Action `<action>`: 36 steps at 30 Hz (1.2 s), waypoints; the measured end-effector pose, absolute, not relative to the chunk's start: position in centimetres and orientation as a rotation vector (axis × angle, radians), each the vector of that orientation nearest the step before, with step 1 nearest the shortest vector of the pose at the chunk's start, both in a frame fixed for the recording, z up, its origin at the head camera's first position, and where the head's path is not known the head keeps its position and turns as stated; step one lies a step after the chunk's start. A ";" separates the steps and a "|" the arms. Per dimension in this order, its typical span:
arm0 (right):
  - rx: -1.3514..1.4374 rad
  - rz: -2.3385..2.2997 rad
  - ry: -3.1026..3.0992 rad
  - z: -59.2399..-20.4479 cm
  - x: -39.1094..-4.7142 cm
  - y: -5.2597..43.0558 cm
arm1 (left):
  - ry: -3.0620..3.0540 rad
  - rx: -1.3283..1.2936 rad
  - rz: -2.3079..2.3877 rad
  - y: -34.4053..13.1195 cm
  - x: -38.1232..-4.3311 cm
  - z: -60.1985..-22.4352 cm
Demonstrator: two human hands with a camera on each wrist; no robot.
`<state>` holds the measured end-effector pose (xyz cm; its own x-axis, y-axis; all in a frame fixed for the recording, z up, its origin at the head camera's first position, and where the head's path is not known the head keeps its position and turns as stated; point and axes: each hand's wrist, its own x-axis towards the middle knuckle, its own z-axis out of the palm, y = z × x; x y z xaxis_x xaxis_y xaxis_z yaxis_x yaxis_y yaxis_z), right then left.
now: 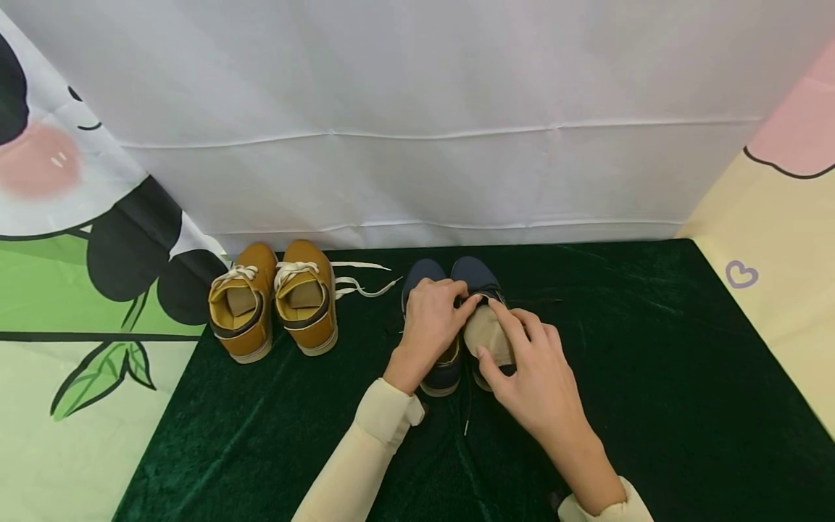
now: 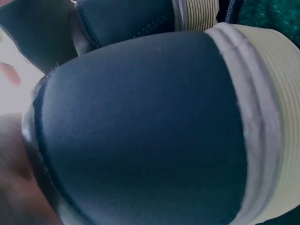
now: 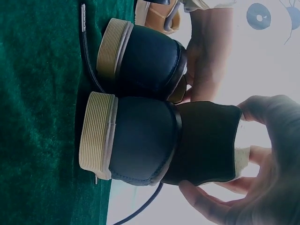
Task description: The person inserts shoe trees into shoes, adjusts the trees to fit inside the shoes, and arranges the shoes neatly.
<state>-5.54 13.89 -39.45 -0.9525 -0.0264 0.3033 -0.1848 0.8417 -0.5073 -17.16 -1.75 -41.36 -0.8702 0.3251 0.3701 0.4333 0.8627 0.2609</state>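
Two navy shoes stand side by side on green velvet, the left one and the right one. A beige flap, dark on its other face, rises from the right shoe's opening. My right hand grips this flap, thumb and fingers at its edges, as the right wrist view also shows. My left hand reaches over the left shoe and pinches near the flap's front edge; some of its fingertips are hidden. The left shoe's heel fills the left wrist view.
Two tan shoes with white laces stand at the left. A dark lace trails behind the navy pair, and another lies to their right. Green velvet covers the surface, with a white curtain behind and printed cloth at both sides.
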 end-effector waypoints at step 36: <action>0.187 0.846 -2.769 -40.8 -7.2 13.7 | -2.738 -0.607 -0.500 -1.8 -16.6 -41.3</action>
